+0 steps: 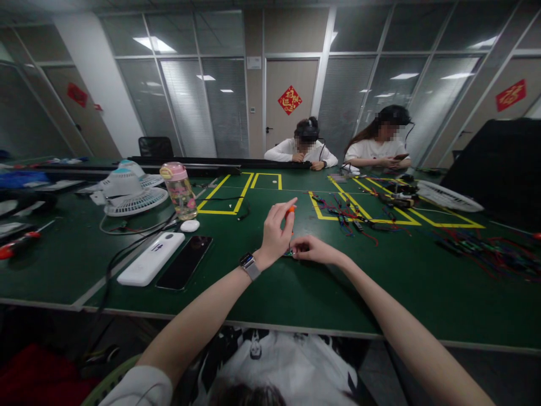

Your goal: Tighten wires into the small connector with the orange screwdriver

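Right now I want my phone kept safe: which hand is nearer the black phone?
Left. The left hand is raised just right of the black phone, gripping an orange-handled tool; the right hand rests farther right.

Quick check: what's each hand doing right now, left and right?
Left hand: closed on an orange-handled screwdriver, held upright.
Right hand: fingers pinched on a small part lying on the green table; what the part is cannot be told.

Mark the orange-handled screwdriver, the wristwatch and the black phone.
orange-handled screwdriver [289, 211], head view, on its orange handle.
wristwatch [249, 264], head view, on its face.
black phone [185, 262], head view, mid-screen.
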{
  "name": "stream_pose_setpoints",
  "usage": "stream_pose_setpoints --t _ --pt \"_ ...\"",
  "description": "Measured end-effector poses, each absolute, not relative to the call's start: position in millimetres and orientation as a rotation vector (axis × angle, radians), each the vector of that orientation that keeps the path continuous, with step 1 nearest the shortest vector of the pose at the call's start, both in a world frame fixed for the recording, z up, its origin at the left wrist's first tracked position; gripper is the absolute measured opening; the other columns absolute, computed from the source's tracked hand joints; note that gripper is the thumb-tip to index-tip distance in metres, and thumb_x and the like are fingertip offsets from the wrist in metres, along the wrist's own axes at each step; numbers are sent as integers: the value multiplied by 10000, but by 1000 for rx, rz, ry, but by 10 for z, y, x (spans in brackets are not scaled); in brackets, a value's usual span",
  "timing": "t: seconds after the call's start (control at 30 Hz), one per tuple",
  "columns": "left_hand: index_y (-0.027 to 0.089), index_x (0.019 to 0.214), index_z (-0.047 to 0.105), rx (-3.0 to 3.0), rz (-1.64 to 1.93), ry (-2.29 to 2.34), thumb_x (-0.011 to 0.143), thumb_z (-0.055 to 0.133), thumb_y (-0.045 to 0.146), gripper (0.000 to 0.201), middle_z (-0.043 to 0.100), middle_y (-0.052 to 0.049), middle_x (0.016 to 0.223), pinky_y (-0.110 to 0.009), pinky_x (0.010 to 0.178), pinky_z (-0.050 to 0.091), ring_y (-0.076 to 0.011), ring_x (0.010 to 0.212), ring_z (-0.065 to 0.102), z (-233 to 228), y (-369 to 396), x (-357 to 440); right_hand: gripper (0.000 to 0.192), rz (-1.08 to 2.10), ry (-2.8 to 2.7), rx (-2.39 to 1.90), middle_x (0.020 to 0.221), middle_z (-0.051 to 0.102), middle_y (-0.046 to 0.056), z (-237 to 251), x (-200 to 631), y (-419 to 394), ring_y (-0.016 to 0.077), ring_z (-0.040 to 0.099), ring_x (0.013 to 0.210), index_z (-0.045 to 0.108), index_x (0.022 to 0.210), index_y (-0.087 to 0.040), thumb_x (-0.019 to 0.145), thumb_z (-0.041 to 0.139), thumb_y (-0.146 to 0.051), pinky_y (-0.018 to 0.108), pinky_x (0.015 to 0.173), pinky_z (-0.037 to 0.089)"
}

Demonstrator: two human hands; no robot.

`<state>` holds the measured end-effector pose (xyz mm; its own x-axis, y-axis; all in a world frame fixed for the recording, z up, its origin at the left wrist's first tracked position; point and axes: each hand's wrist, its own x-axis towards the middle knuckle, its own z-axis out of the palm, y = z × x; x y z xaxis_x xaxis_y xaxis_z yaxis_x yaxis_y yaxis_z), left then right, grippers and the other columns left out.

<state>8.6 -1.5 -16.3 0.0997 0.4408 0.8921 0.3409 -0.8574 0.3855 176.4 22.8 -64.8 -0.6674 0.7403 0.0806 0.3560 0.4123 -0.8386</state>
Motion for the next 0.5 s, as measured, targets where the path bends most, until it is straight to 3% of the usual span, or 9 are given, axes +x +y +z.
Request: stream_pose_setpoints --t 0.2,0.37,0.5 --pt "206 1011 655 2283 1972 909 927 541 295 167 525 -29 877 -290 738 467 -156 817 528 -171 -22 83 218 1156 -2233 -937 700 643 3 -650 1768 228 127 547 623 698 921 -127 721 643 -193 238 611 445" --pt "209 1173 607 2281 1907 846 991 341 230 323 572 -65 1012 -311 835 467 -172 951 556 -168 -30 73 201 1152 -2238 -940 684 629 -4 -642 1765 226 122 535 607 700 901 -131 725 654 -218 236 600 438" --pt "195 1186 588 2276 1912 817 976 410 209 276 625 -62 1026 -317 850 463 -171 950 574 -158 -8 77 235 1158 -2237 -937 691 631 0 -650 1767 230 124 538 616 699 933 -127 722 643 -213 237 608 438"
